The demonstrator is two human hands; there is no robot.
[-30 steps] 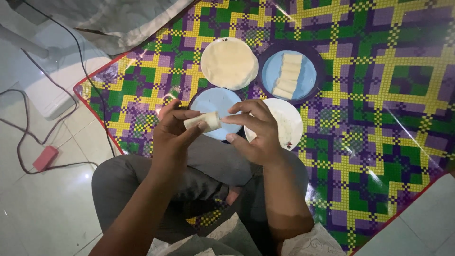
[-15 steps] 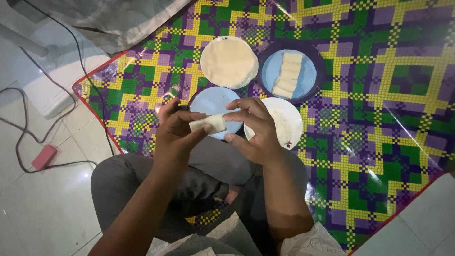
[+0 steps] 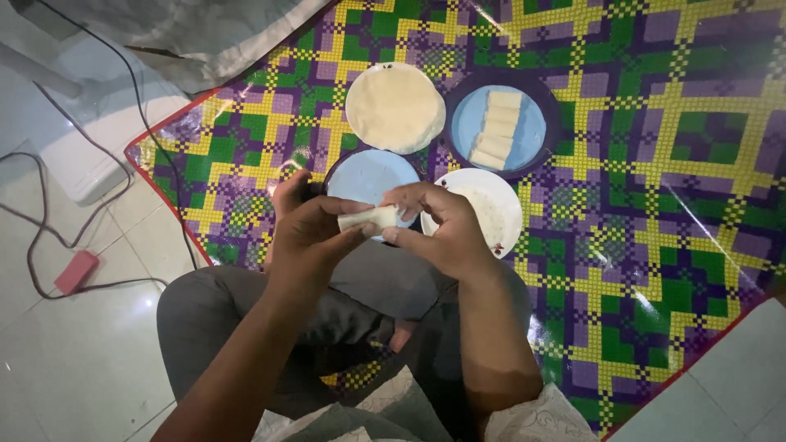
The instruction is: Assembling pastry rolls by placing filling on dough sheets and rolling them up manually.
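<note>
Both hands meet above the person's lap, at the near edge of a checked mat point(image 3: 655, 205) in purple, green and yellow with a red border, spread on a pale tiled floor point(image 3: 98, 360). The left hand point(image 3: 307, 233) and the right hand point(image 3: 438, 229) share one small, pale rolled wrapper point(image 3: 370, 218), held level between them. The left grip is closed on the roll's left end, thumb on top and fingers curled beneath. The right grip pinches the right end between thumb and fingertips point(image 3: 393, 235). The roll hangs in the air, just above an empty light-blue plate point(image 3: 364, 173) that lies on the mat directly beyond the hands.

Just right of that plate, touching or nearly touching it, lies a white plate point(image 3: 495, 209) with a thin smear and a few dark specks on it; the right hand covers its left rim. Farther from the person, a stack of round, cream-coloured wrapper sheets point(image 3: 395, 106) lies flat on the mat. Beside it, to the right, a blue plate with a dark rim point(image 3: 532, 135) carries a row of finished pale rolls point(image 3: 496, 129), laid side by side and touching.

The person sits cross-legged in grey trousers point(image 3: 213, 311). On the floor past the mat's left edge, a dark cable point(image 3: 49, 229) runs to a small red block point(image 3: 75, 272).
</note>
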